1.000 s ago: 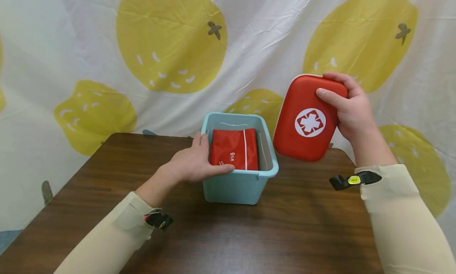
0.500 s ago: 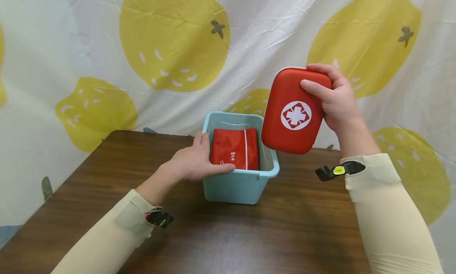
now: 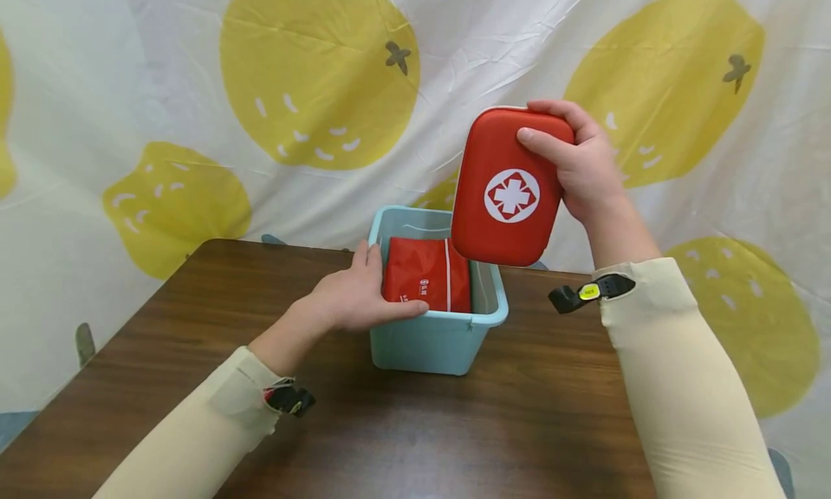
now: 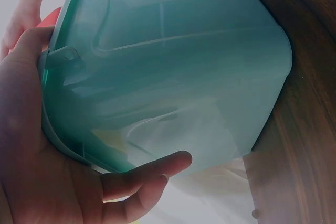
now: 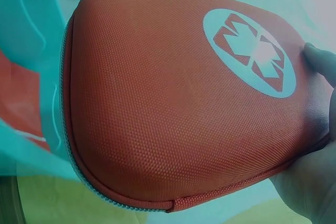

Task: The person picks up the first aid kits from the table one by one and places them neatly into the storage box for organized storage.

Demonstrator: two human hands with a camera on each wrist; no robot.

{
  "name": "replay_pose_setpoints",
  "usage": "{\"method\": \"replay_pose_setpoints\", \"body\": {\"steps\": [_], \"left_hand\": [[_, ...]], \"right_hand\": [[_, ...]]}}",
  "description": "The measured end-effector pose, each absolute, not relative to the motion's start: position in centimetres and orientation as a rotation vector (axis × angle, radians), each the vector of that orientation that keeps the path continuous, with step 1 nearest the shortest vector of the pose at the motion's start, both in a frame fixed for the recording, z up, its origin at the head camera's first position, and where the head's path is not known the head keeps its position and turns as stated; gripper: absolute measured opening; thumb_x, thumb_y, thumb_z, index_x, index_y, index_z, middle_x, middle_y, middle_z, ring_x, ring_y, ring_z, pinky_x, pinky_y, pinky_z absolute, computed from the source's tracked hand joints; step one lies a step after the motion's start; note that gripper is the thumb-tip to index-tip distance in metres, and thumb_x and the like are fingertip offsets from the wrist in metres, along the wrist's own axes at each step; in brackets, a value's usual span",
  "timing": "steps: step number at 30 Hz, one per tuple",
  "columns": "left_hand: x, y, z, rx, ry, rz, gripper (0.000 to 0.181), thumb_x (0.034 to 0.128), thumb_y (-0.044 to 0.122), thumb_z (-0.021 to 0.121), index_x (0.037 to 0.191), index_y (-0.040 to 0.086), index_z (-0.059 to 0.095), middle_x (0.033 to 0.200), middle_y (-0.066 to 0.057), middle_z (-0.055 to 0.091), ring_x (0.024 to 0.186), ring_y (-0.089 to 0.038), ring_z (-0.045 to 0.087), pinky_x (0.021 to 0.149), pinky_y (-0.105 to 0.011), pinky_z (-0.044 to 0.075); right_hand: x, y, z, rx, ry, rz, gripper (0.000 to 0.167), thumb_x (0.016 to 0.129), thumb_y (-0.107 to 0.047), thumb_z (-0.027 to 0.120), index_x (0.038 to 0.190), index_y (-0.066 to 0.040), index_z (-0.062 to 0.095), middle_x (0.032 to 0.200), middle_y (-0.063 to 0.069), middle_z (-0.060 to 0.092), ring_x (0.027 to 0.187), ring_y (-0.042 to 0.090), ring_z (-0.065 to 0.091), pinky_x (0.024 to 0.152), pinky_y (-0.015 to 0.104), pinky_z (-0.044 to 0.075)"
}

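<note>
A red first aid case [image 3: 500, 228] with a white cross emblem hangs upright above the right side of a light blue plastic bin [image 3: 422, 344]. My right hand [image 3: 587, 164] grips the case by its upper right corner, thumb on the front face. The right wrist view shows the zipped edge of the case [image 5: 152, 114]. Inside the bin lies a red pouch [image 3: 415, 268] with a white stripe. My left hand [image 3: 347, 297] rests against the bin's near left corner. Its thumb lies along the front rim, and its fairly straight fingers [image 4: 152, 174] touch the left side.
The bin stands on a dark brown wooden table [image 3: 162, 340], near its back edge. Behind hangs a white cloth [image 3: 480, 45] printed with yellow lemons. Black straps [image 3: 288, 398] are on both sleeved wrists.
My right hand has carried the first aid case left and slightly up, from beside the bin to over its right side. The left hand and the bin have stayed in place.
</note>
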State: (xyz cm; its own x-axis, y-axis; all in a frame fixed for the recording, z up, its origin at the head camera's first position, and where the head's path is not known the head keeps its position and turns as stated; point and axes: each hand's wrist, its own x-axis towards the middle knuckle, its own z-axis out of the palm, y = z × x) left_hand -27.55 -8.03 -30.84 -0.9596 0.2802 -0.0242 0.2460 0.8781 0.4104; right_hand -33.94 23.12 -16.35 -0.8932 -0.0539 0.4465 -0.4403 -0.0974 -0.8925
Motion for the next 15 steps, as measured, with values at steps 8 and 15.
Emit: {"method": "replay_pose_setpoints", "body": {"steps": [8,15], "left_hand": [[-27.8,-8.1,-31.2,0.416,2.963,0.647,0.134,0.0845,0.086,0.065,0.173,0.001,0.011,0.181,-0.019,0.014,0.138,-0.038,0.058,0.099,-0.051,0.062],[-27.6,-8.0,-31.1,0.414,2.979,0.634,0.134,0.0845,0.086,0.065,0.173,0.001,0.012,0.181,-0.02,0.015,0.137,-0.038,0.06,0.1,-0.051,0.061]], "right_hand": [[-35.4,21.0,-16.2,0.57,-1.869,2.128,0.046,0.092,-0.014,0.088,0.136,-0.018,0.074,0.121,0.009,0.07,0.096,0.024,0.075,0.077,0.031,0.066],[-36.8,19.6,-16.6,0.561,-1.864,2.15,0.041,0.093,-0.016,0.088,0.133,-0.02,0.076,0.118,0.007,0.072,0.095,0.022,0.075,0.079,0.03,0.065]]}}
